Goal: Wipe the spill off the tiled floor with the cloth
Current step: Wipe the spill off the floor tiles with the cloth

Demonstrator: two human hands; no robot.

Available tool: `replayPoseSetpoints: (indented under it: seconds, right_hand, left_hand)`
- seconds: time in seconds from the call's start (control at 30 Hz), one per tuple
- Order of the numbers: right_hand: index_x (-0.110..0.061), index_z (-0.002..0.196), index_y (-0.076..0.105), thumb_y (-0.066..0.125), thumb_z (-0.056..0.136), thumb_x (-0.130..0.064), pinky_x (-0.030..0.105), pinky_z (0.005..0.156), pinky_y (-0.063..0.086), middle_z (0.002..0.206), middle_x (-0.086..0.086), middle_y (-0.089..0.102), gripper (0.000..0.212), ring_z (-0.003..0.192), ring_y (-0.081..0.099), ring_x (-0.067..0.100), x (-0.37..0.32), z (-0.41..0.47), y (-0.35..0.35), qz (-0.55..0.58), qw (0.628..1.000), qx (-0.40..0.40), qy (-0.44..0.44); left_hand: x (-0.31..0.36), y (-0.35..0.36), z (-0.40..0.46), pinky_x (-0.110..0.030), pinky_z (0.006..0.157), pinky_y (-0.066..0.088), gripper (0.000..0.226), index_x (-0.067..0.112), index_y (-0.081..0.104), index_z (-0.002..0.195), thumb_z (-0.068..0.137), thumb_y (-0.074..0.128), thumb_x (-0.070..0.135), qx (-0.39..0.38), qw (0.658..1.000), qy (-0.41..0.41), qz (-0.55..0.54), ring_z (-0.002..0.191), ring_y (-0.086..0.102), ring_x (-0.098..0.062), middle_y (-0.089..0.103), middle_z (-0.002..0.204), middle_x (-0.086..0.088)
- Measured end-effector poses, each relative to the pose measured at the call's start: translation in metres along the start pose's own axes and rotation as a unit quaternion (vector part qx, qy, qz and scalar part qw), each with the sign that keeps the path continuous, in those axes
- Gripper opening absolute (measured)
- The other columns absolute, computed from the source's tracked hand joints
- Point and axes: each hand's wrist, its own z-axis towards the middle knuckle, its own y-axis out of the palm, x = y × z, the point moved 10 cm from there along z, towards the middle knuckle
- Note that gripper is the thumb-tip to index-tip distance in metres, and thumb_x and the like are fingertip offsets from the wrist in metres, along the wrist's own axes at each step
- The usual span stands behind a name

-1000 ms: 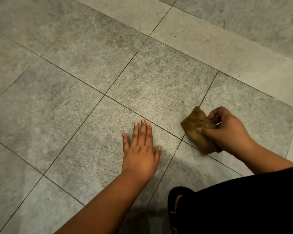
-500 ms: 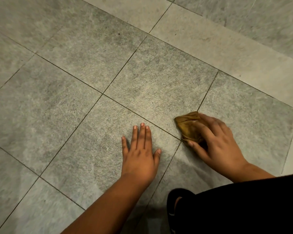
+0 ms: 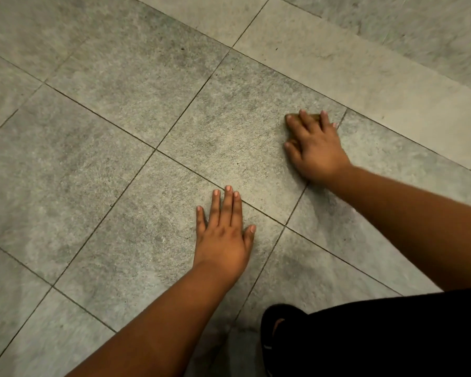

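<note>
The right hand (image 3: 314, 148) presses the cloth (image 3: 314, 117) flat under straight fingers (image 3: 306, 122); the left hand (image 3: 223, 235) lies spread on the floor (image 3: 93, 159); ungripped, the cloth could bunch or slip out, smearing the spill.

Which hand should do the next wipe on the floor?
Probably the right hand: it already presses the brown cloth flat on the tile. The left hand lies bare on the floor, apparently propping the person up.

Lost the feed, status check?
Left hand flat on floor. Right hand pressing cloth, mostly hidden. Spill not discernible. Nothing in the way.
</note>
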Motion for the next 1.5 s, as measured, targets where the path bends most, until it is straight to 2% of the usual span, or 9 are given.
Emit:
replayPoseSetpoints:
  seconds: [0.23,0.47,0.6,0.73,0.9,1.0,1.2,1.33,1.5]
  right_hand:
    - [-0.037,0.157,0.005,0.02,0.093,-0.068,0.056,0.118,0.02,0.163,0.004,0.022,0.072,0.15,0.016,0.036,0.006,-0.028,0.017,-0.024,0.999,-0.008,-0.025]
    - [-0.024,0.149,0.042,0.041,0.096,-0.051,0.06,0.109,0.035,0.155,0.006,0.039,0.059,0.146,0.024,0.042,-0.05,-0.166,0.039,0.004,0.991,0.037,-0.125]
    - [-0.028,0.154,0.03,0.033,0.1,-0.051,0.059,0.112,0.029,0.159,0.005,0.032,0.059,0.148,0.021,0.039,-0.033,-0.119,0.04,-0.017,0.99,0.003,-0.141]
    - [-0.04,0.156,0.005,0.014,0.097,-0.063,0.056,0.118,0.02,0.163,0.002,0.02,0.064,0.15,0.015,0.035,0.012,-0.03,0.025,-0.038,0.998,0.013,-0.052]
    - [-0.035,0.156,0.01,0.022,0.096,-0.06,0.058,0.119,0.016,0.163,0.007,0.02,0.067,0.148,0.013,0.043,0.021,-0.006,0.015,-0.019,1.0,0.016,0.011]
    - [-0.032,0.157,0.009,0.018,0.097,-0.06,0.057,0.117,0.021,0.162,0.006,0.023,0.067,0.149,0.015,0.04,-0.013,-0.058,0.029,-0.038,0.997,-0.001,-0.062]
    - [-0.023,0.15,0.041,0.041,0.097,-0.046,0.06,0.109,0.035,0.155,0.006,0.04,0.058,0.144,0.027,0.043,-0.068,-0.155,0.042,-0.017,0.984,0.02,-0.175]
    - [-0.03,0.155,0.024,0.027,0.102,-0.05,0.057,0.116,0.026,0.16,0.003,0.03,0.057,0.147,0.022,0.038,-0.055,-0.107,0.038,-0.04,0.98,-0.019,-0.194]
    - [-0.034,0.156,0.011,0.014,0.092,-0.063,0.057,0.119,0.017,0.163,0.007,0.019,0.071,0.148,0.015,0.04,0.002,0.023,0.01,-0.047,0.998,-0.024,-0.044]
  left_hand:
    - [-0.009,-0.006,-0.007,-0.041,0.119,-0.015,0.067,0.02,-0.023,0.15,0.103,0.015,0.049,-0.008,0.999,0.033,-0.002,0.142,-0.035,-0.017,-0.033,0.156,0.003]
    - [-0.008,-0.001,-0.009,-0.045,0.119,-0.015,0.068,0.019,-0.023,0.15,0.102,0.015,0.05,0.0,1.0,0.02,-0.011,0.142,-0.036,-0.018,-0.034,0.156,0.001]
    - [-0.007,0.0,-0.01,-0.045,0.119,-0.014,0.067,0.02,-0.028,0.146,0.102,0.013,0.051,-0.01,1.0,0.02,-0.005,0.142,-0.036,-0.019,-0.035,0.156,0.0]
    - [-0.008,0.0,-0.012,-0.044,0.12,-0.013,0.069,0.019,-0.026,0.149,0.102,0.013,0.051,-0.014,1.0,0.025,0.004,0.142,-0.035,-0.019,-0.034,0.157,0.0]
    - [-0.011,-0.001,-0.014,-0.039,0.118,-0.016,0.07,0.018,-0.021,0.151,0.102,0.014,0.052,-0.01,0.999,0.031,0.0,0.143,-0.032,-0.018,-0.03,0.158,-0.001]
    - [-0.017,-0.003,-0.015,-0.041,0.119,-0.014,0.072,0.017,-0.018,0.153,0.101,0.014,0.055,0.003,1.0,0.02,-0.001,0.144,-0.03,-0.018,-0.029,0.159,-0.001]
    - [-0.02,0.0,-0.016,-0.043,0.12,-0.013,0.073,0.017,-0.019,0.152,0.101,0.017,0.054,0.002,1.0,0.013,0.009,0.144,-0.032,-0.019,-0.031,0.158,-0.002]
    - [-0.018,0.001,-0.017,-0.042,0.118,-0.016,0.073,0.016,-0.021,0.152,0.101,0.016,0.053,0.0,1.0,0.01,0.011,0.142,-0.034,-0.019,-0.033,0.157,-0.002]
    - [-0.02,0.001,-0.016,-0.042,0.119,-0.014,0.074,0.016,-0.023,0.151,0.101,0.017,0.053,-0.015,1.0,0.013,0.018,0.143,-0.033,-0.019,-0.034,0.157,-0.002]
